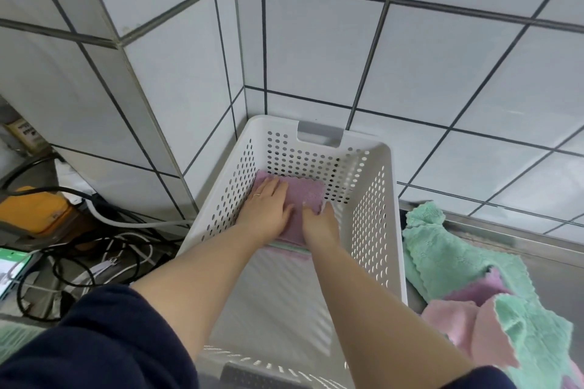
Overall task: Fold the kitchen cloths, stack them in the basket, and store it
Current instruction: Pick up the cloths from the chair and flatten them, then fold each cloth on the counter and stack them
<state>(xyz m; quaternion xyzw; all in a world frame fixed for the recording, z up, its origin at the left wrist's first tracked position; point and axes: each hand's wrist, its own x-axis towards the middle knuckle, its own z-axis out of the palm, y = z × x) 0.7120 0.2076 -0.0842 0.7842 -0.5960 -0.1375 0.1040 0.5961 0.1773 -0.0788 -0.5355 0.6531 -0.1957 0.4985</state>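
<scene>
Against the white tiled wall (pixel 442 57) at frame centre, a white perforated basket (pixel 373 199) holds a folded purple cloth (pixel 305 196), the left hand (pixel 268 208) pressing it flat-fingered, the right hand (pixel 320 224) gripping its edge.

Sleeves: dark navy fabric, soft and loosely creased — pushed up so both forearms are bare below the elbow.
Left sleeve (pixel 94 338): wide and bulky, its cuff edge rounded.
Right sleeve (pixel 480 379): only a narrow strip shows.
Left hand (pixel 268 202): a thin ring (pixel 257 195) on one finger.
Right hand (pixel 319 221): nothing worn that shows.
</scene>
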